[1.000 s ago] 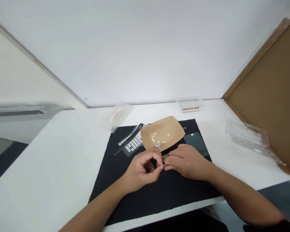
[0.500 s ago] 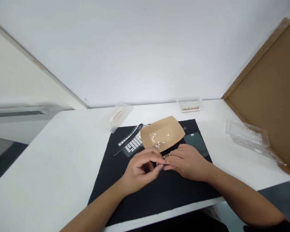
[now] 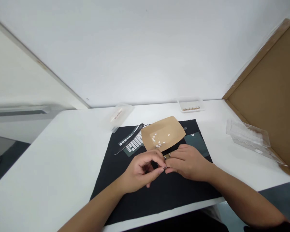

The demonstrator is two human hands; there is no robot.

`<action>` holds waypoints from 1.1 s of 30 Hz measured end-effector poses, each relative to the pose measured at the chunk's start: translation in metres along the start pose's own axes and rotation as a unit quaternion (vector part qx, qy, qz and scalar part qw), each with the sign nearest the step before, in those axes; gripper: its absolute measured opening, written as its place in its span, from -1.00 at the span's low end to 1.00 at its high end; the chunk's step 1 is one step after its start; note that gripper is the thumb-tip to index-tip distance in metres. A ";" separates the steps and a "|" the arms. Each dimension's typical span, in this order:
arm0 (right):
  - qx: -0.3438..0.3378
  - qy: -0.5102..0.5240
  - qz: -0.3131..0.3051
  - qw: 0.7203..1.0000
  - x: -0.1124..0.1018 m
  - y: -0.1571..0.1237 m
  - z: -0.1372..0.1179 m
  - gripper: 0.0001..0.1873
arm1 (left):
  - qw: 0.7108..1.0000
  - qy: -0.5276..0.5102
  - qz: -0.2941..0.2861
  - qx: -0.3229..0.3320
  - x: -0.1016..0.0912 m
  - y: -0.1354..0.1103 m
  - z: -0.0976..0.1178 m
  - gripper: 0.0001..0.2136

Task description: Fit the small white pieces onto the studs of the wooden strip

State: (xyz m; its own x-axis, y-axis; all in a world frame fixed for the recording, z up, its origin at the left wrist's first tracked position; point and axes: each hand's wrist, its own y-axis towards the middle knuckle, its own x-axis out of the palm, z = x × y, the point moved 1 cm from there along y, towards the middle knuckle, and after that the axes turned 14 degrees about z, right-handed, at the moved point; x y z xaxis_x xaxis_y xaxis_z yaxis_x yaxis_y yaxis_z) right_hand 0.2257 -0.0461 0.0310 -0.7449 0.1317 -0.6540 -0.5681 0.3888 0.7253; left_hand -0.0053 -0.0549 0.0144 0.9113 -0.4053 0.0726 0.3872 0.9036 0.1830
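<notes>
My left hand [image 3: 141, 170] is pinched, thumb and index fingertip together on a small shiny metal piece [image 3: 164, 168]. Right against those fingertips, my right hand [image 3: 187, 162] is closed over a narrow brown strip [image 3: 167, 156] carrying small shiny bits; most of the strip is hidden by the fingers. Both hands are low over a black cloth [image 3: 132, 206]. Just beyond them stands a brown paper tray [image 3: 175, 127] with several small white oval pieces [image 3: 154, 137] in it. Black-handled tweezers [image 3: 132, 137] lie left of the tray, across a sheet of white oval stickers [image 3: 135, 144].
A dark green sheet [image 3: 197, 143] lies right of the tray. Behind are a clear plastic lid [image 3: 118, 116] and a shallow clear box [image 3: 190, 106] with small gold-coloured parts. Another clear plastic box [image 3: 248, 135] stands at right, beside a large cardboard panel [image 3: 268, 90].
My left fingertips have shifted slightly down and toward me, and more of the brown strip with its shiny bits shows. My right hand has barely moved.
</notes>
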 end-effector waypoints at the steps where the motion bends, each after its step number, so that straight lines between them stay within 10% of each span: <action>1: -0.001 -0.001 0.001 1.000 0.000 0.000 0.000 -0.52 | 1.000 -0.005 -0.002 -0.007 0.000 0.000 0.000 -0.92; 16: -0.008 0.007 0.009 1.000 0.000 0.000 0.001 -0.56 | 0.999 0.020 -0.005 -0.039 0.000 -0.001 0.000 -0.86; 33: 0.039 -0.042 0.009 0.998 0.005 -0.003 0.002 -0.58 | 0.976 0.139 0.108 0.131 0.004 0.002 0.005 -0.94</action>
State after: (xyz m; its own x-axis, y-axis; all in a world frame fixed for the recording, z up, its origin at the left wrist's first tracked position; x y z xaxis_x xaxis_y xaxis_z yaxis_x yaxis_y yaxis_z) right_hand 0.2249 -0.0452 0.0252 -0.7216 0.2137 -0.6585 -0.5230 0.4550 0.7207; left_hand -0.0011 -0.0552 0.0201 0.9846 -0.1226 -0.1245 0.1656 0.8824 0.4404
